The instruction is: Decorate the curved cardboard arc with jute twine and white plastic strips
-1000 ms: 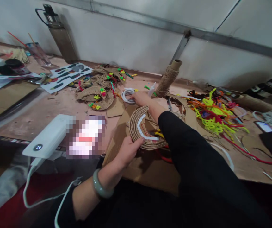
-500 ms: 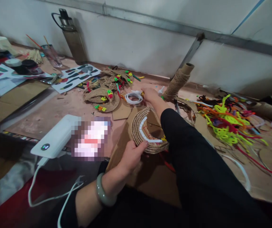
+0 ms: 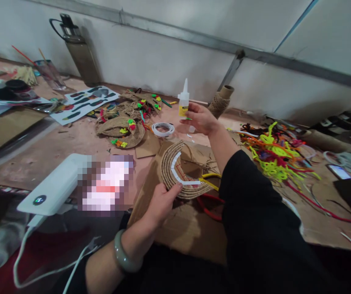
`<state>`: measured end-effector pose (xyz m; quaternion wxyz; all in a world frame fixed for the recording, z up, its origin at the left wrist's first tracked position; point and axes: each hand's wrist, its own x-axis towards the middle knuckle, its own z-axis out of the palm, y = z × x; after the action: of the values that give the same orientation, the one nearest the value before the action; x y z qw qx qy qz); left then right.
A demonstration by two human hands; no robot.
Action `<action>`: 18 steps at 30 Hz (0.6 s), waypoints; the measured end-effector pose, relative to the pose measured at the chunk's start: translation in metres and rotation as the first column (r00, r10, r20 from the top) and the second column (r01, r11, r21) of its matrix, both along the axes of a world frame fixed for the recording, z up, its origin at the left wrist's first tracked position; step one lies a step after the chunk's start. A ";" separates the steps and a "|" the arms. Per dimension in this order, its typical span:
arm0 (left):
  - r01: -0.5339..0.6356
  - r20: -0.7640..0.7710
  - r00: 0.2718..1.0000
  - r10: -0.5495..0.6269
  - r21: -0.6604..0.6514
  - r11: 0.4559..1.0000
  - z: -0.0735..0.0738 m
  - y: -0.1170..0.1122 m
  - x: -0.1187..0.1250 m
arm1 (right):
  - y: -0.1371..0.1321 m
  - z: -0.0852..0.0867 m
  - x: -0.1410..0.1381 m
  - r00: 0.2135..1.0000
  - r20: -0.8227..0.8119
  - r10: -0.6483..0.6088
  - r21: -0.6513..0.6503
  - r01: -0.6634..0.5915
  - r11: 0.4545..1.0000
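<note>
My left hand (image 3: pixel 163 202) grips the lower rim of a crescent-shaped piece wound with jute rope (image 3: pixel 167 165), thumb on top. A bent white strip (image 3: pixel 175 173) runs along the inner edge of that piece. My right hand (image 3: pixel 202 117) is raised over the table, its fingers closed on a small glue bottle (image 3: pixel 183 107) with a yellow label and a pointed nozzle, held upright. Yellow-handled scissors or pliers (image 3: pixel 210 179) and a red handle (image 3: pixel 209 206) lie by the crescent, partly hidden. Beneath is a cardboard sheet (image 3: pixel 190 234).
A coil of white strip (image 3: pixel 162 130) sits beyond the crescent. Rope pieces with small coloured flowers (image 3: pixel 122 130) are behind it. To the right lie tangled fuzzy stems (image 3: pixel 270 159) and a twine spool (image 3: pixel 220 102). A power bank (image 3: pixel 53 185) and lit phone (image 3: pixel 108 183) lie left.
My right hand has come up from the table behind the coil with the glue bottle in it. The left hand still holds the rope crescent. The view has shifted a little to the right.
</note>
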<state>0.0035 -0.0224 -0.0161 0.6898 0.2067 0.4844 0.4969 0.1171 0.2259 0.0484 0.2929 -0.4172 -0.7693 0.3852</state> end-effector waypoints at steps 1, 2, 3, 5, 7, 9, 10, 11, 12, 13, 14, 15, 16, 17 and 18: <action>0.004 0.004 1.000 -0.004 0.003 1.000 0.000 0.000 0.000 | -0.006 0.006 0.007 0.996 -0.086 0.019 -0.032 -0.022 0.999; 0.006 0.007 1.000 -0.006 0.008 1.000 0.000 0.000 0.000 | -0.012 0.011 0.012 0.993 -0.118 0.018 -0.043 -0.024 0.999; 0.009 0.009 1.000 -0.009 0.015 1.000 0.000 0.000 0.000 | -0.017 0.015 0.017 0.992 -0.127 0.005 -0.046 -0.011 0.999; 0.009 0.015 1.000 -0.009 0.031 0.999 0.000 0.000 0.000 | -0.022 0.015 0.021 0.990 -0.140 -0.016 -0.058 0.008 0.998; 0.011 0.014 1.000 -0.012 0.033 0.999 -0.001 0.000 0.000 | -0.022 0.009 0.021 0.985 -0.172 -0.015 -0.095 -0.002 0.995; 0.013 0.000 1.000 -0.013 0.023 1.000 -0.001 0.001 0.000 | -0.019 -0.003 0.016 0.977 -0.210 -0.035 -0.126 0.009 0.992; 0.013 -0.006 1.000 -0.013 0.021 1.000 -0.002 0.001 0.000 | -0.017 -0.009 0.014 0.974 -0.221 -0.051 -0.128 0.023 0.992; 0.011 -0.011 1.000 -0.011 0.025 1.000 -0.002 0.001 0.000 | -0.016 -0.016 0.010 0.973 -0.221 -0.063 -0.122 0.036 0.992; 0.008 -0.012 1.000 -0.008 0.035 0.999 -0.002 0.001 0.000 | -0.014 -0.023 0.007 0.976 -0.210 -0.066 -0.112 0.043 0.993; 0.011 -0.009 1.000 -0.010 0.043 0.999 -0.003 0.000 0.000 | -0.014 -0.030 0.002 0.981 -0.186 -0.057 -0.099 0.039 0.994; 0.021 -0.004 1.000 -0.021 0.049 0.999 -0.003 0.000 0.000 | -0.014 -0.036 -0.002 0.989 -0.144 -0.037 -0.083 0.025 0.996; 0.036 0.000 0.999 -0.036 0.055 0.998 -0.003 0.000 0.000 | -0.016 -0.041 -0.008 0.996 -0.090 -0.010 -0.068 0.004 0.998; 0.048 0.005 0.999 -0.048 0.071 0.996 -0.003 -0.001 0.000 | -0.018 -0.045 -0.014 0.999 -0.035 0.018 -0.052 -0.019 0.998; 0.057 0.011 0.998 -0.058 0.102 0.993 -0.003 -0.002 0.000 | -0.020 -0.048 -0.021 0.999 0.011 0.046 -0.038 -0.046 0.998; 0.065 0.015 0.998 -0.068 0.140 0.988 -0.003 -0.002 0.000 | -0.023 -0.051 -0.028 0.996 0.050 0.071 -0.025 -0.070 0.997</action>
<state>0.0036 -0.0248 -0.0196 0.6946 0.2655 0.4344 0.5084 0.0889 0.2029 -0.0027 0.2547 -0.4027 -0.7863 0.3934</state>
